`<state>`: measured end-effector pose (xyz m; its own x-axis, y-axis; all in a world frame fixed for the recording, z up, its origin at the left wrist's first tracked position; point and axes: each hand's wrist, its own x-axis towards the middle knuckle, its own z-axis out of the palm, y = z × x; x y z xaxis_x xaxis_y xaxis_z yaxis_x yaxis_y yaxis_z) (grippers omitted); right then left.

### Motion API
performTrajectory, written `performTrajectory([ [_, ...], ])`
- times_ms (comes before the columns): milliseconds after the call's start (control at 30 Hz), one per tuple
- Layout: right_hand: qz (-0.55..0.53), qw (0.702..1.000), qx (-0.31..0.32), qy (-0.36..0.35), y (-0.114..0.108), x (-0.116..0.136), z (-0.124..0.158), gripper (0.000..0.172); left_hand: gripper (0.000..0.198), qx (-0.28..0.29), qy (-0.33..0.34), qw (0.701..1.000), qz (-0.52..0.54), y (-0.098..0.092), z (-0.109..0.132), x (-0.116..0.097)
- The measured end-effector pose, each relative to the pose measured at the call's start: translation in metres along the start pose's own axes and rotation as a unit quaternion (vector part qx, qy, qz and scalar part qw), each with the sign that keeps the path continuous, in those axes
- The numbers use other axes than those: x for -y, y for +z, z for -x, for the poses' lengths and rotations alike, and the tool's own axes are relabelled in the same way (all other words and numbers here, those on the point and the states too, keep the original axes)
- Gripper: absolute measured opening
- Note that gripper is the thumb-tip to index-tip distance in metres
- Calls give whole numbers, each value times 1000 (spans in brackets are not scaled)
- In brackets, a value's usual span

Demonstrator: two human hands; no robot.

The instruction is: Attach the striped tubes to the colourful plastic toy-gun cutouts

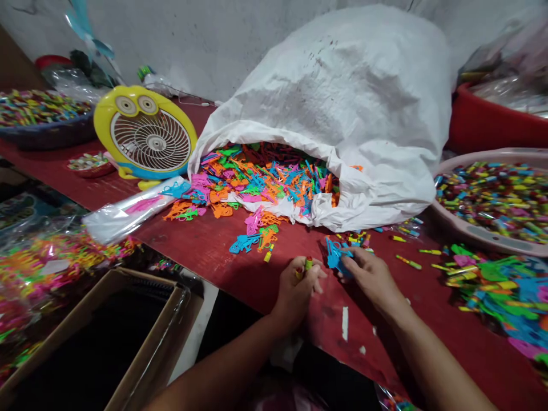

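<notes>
My left hand (295,291) is closed round a small striped tube (308,264) in yellow-green and red; a second tube appears to stick out beside it. Just to the right, my right hand (370,277) pinches a flat blue plastic piece (336,257) with thin prongs and a loop. Beyond the hands, a white sack (363,103) lies on its side, and many bright plastic pieces (265,177) spill from its mouth. A few blue, orange and pink pieces (246,242) lie on the red table (214,257) in front of it, close to a loose yellow tube (268,254).
At the right stand a pale pink basin (483,234) of small tubes and a pile of mixed pieces (500,291). A yellow fan (149,134) and clear plastic bags (128,214) are at the left. Below the table's left edge sits a cardboard box (145,337).
</notes>
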<state>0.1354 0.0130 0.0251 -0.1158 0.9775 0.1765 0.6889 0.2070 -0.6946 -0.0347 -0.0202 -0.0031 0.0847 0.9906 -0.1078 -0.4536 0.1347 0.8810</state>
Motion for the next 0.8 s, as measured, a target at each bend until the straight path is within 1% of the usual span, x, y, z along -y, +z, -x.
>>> performTrajectory([
  [33, -70, 996, -15, 44, -3, -2, 9, 25, 21, -5, -3, 1000, -18, 3, 0, 0],
  [67, -143, 985, -35, 86, -4, -2, 19, 26, 19, -12, -5, 999, -32, 6, 0, 1],
  [133, -255, 952, -84, 146, -4, 1, 37, 28, 17, -15, -14, 999, -45, 13, 0, 3],
  [267, -310, 920, -173, 165, -1, 15, 59, 31, 19, 30, -41, 998, -41, 27, 0, 13],
  [300, -320, 915, -182, 168, -1, 18, 62, 34, 18, 42, -44, 997, -40, 30, 1, 15],
  [367, -333, 911, -170, 176, -1, 21, 65, 39, 12, 58, -44, 997, -30, 35, 1, 19],
  [467, -323, 920, -124, 183, -3, 21, 71, 34, 9, 71, -49, 996, -5, 39, 2, 21],
  [567, -260, 941, -111, 185, -6, 18, 77, 31, 11, 66, -55, 996, -20, 38, 2, 19],
  [633, -221, 949, -120, 187, -8, 18, 80, 30, 14, 59, -56, 996, -34, 37, 2, 16],
  [800, -135, 956, -189, 177, -6, 28, 81, 29, 16, 60, -58, 996, -36, 37, 4, 13],
])
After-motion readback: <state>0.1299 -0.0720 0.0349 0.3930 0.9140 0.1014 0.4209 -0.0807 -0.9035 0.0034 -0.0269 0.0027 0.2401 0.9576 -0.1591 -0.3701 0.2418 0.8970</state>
